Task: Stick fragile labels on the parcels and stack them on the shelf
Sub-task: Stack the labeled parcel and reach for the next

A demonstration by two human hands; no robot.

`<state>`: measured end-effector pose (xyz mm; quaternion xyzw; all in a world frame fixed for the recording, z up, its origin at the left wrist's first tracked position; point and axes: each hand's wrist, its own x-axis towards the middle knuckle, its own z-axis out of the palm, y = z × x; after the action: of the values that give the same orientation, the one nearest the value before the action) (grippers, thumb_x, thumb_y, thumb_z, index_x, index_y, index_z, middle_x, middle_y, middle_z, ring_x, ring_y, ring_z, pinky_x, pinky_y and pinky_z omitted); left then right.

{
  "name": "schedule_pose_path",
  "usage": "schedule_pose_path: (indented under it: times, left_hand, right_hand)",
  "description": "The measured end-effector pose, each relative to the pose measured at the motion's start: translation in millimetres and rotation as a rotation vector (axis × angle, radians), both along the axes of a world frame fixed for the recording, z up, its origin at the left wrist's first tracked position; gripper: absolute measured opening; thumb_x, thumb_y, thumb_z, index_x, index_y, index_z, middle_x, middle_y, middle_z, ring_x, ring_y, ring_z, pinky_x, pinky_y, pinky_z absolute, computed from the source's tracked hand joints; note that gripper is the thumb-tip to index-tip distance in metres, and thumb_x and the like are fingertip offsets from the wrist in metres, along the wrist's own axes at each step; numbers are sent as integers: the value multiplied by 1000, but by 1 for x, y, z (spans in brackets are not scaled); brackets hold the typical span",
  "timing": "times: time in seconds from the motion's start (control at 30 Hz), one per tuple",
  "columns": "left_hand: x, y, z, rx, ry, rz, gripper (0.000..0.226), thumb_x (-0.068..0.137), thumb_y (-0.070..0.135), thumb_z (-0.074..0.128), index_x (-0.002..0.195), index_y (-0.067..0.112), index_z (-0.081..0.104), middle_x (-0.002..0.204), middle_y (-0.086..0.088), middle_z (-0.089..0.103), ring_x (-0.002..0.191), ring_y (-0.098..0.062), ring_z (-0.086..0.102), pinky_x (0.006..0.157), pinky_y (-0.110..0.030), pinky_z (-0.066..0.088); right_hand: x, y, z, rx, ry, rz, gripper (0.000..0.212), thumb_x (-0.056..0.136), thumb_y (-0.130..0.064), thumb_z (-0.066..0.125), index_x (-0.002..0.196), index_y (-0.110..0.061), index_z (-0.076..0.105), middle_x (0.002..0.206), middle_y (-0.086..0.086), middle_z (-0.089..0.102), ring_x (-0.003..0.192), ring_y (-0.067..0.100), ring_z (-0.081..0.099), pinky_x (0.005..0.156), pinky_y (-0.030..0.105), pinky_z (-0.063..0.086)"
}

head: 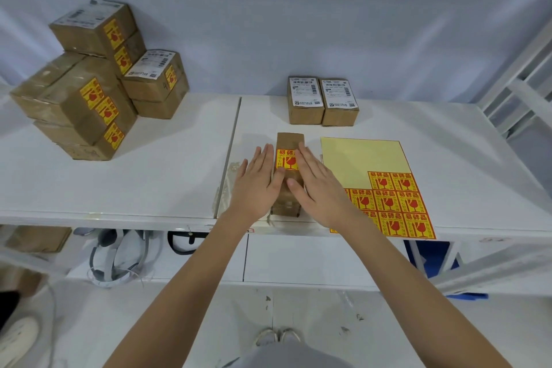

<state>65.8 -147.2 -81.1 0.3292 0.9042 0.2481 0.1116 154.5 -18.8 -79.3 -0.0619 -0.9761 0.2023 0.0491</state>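
Labelling is the step in hand: both hands lie flat with fingers straight on the parcel [289, 176] at the near table edge, the left hand [258, 185] along its left side and the right hand [318, 188] along its right, and the fragile label [287, 160] shows between the fingertips, apparently being smoothed down. Next, by my reckoning, both palms must close on the parcel's sides and carry it far left to the labelled stack [89, 92]. Sticker sheet [385, 188] lies just right of the right hand, and two unlabelled parcels [322, 101] wait beyond the fingertips.
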Motion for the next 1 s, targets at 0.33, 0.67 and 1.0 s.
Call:
schedule_pose_path:
  times: [0.33, 0.67, 1.0]
  left_hand:
    - [13, 6, 7, 347, -545, 135, 52, 89, 59, 33, 136, 38, 42, 133, 5, 54, 124, -13, 48, 109, -41, 34]
    - [-6, -6, 20, 466, -716, 309, 69, 84, 51, 60, 144, 36, 29, 125, -5, 56, 109, -17, 56, 79, -24, 49]
    - [-36, -19, 44, 354, -702, 376, 53, 85, 43, 64, 125, 18, 39, 70, -12, 56, 77, -24, 57, 78, -34, 48]
  right_hand:
    - [-5, -1, 0, -494, 120, -223, 39, 99, -31, 39, 137, -22, 38, 133, -1, 48, 118, 18, 52, 96, 37, 46]
    - [-28, -2, 17, -702, 177, -191, 32, 100, -21, 42, 131, -14, 42, 119, -6, 49, 110, 8, 47, 83, 19, 43]
    - [-79, 6, 25, -558, 40, -146, 33, 99, -25, 38, 127, -9, 47, 122, 10, 57, 104, 26, 57, 92, 43, 46]
